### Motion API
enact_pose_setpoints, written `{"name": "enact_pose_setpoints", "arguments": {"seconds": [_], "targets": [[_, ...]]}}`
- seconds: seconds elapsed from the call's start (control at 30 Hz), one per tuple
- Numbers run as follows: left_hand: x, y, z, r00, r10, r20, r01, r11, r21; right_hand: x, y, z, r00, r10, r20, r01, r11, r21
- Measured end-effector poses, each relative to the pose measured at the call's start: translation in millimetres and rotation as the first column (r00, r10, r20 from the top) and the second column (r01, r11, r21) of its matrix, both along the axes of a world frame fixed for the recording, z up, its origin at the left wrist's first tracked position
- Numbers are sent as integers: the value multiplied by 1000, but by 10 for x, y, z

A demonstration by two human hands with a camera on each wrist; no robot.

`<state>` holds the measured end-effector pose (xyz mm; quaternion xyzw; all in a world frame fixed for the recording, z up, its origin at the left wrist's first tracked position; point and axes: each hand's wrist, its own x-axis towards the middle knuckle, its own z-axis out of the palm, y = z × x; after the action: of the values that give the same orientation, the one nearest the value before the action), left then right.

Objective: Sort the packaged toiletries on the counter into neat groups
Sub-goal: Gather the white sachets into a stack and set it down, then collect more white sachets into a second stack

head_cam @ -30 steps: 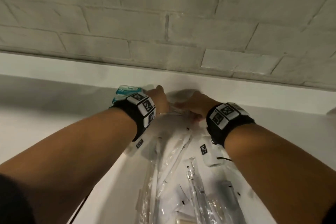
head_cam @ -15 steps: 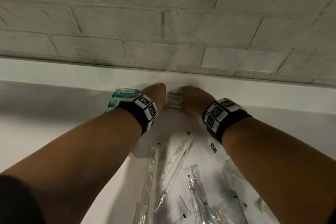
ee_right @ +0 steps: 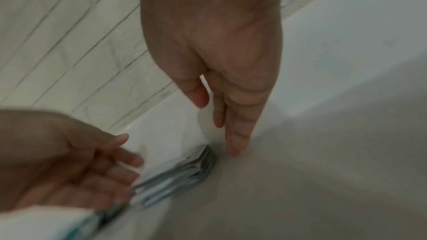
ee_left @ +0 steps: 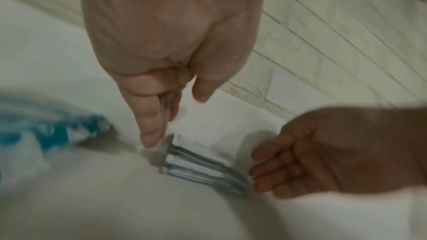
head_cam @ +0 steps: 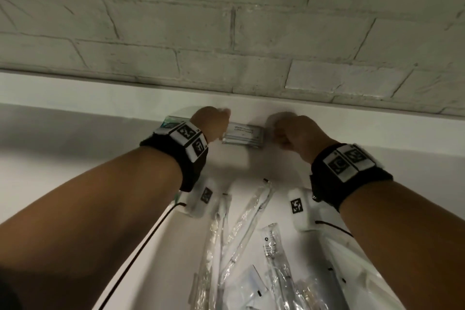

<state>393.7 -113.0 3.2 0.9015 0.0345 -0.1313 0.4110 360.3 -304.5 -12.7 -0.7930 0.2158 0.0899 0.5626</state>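
Observation:
A small stack of white shampoo and conditioner sachets (head_cam: 242,134) lies flat against the back of the white counter (head_cam: 75,158). My left hand (head_cam: 212,121) is at the stack's left end and my right hand (head_cam: 293,131) just off its right end. In the left wrist view the left hand (ee_left: 161,116) has straight fingers, one fingertip (ee_left: 150,143) down by the sachets (ee_left: 196,161). In the right wrist view the right hand (ee_right: 221,116) points straight fingers down beside the stack (ee_right: 180,176). Neither hand holds anything.
Teal and white packets (head_cam: 171,122) lie behind my left wrist by the back wall. Several clear-wrapped toothbrushes (head_cam: 241,221) and other plastic packets (head_cam: 276,259) lie loose on the near counter between my forearms. A painted brick wall (head_cam: 226,20) rises behind.
Both hands had closed in on the sachet stack from either side. They have now drawn slightly apart, leaving the squared stack uncovered on the counter.

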Motion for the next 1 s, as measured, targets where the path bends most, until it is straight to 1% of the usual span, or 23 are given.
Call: {"name": "enact_pose_setpoints", "arguments": {"seconds": [0.03,0.07,0.13,0.23,0.3,0.37,0.43,0.47,0.5,0.53,0.57,0.6,0.63,0.67,0.7,0.73,0.77,0.8,0.83,0.9,0.93,0.97,1.0], "targets": [[25,-9,-54,994,89,-71,-96,990,-102,-33,12,-3,994,-104,-15,105,981,162],[20,-21,-91,990,69,-126,-89,984,-156,-57,36,-10,986,-162,-34,165,947,275],[51,-48,-155,986,100,-135,-127,969,-210,-110,101,-26,985,-161,-59,171,897,408],[74,-84,-210,985,105,-136,-135,963,-232,-152,212,-3,996,-67,-63,88,879,468],[48,-109,-174,988,84,-133,-110,974,-200,-168,256,43,997,-31,-66,56,906,420],[-4,-113,-109,989,83,-123,-101,984,-144,-205,222,79,997,-33,-66,54,934,352],[-116,-91,28,996,64,-63,-68,996,-60,-290,148,149,998,6,-63,11,967,255],[-233,-69,97,999,20,-27,-20,1000,-4,-375,111,182,994,79,-78,-66,985,160],[-358,-49,190,999,-50,9,50,998,32,-443,79,222,976,192,-101,-192,981,11],[-541,-17,242,992,-122,30,120,991,53,-560,71,241,935,324,-142,-346,920,-182],[-725,21,300,976,-206,64,199,975,98,-654,79,257,878,444,-179,-478,798,-366],[-915,67,314,947,-312,84,290,936,199,-768,106,245,810,546,-216,-573,657,-490],[-1141,110,306,900,-430,63,384,854,350,-928,145,194,743,622,-247,-640,552,-535],[-1314,145,265,848,-530,6,455,734,504,-1063,180,139,698,667,-262,-679,499,-538],[-1514,180,221,795,-602,-72,508,597,621,-1223,203,68,679,683,-268,-695,483,-532],[-1667,205,177,764,-631,-133,538,510,671,-1337,210,17,681,681,-270,-695,485,-531],[-1812,231,141,747,-644,-168,559,470,683,-1459,203,2,690,671,-272,-693,504,-515],[-1966,269,115,738,-653,-170,567,464,680,-1598,194,28,698,661,-276,-696,536,-477],[-2093,311,105,737,-656,-161,572,479,666,-1706,174,64,689,666,-287,-715,557,-423],[-2326,437,74,756,-639,-144,565,525,636,-1927,120,190,625,710,-324,-774,513,-370],[-2412,514,44,766,-623,-155,564,538,626,-2025,77,242,611,723,-324,-785,500,-365],[-2511,570,37,768,-619,-164,565,534,629,-2139,12,303,634,712,-301,-765,520,-381],[-2575,621,13,764,-626,-156,560,523,642,-2222,-57,347,689,674,-266,-711,557,-429]]}}
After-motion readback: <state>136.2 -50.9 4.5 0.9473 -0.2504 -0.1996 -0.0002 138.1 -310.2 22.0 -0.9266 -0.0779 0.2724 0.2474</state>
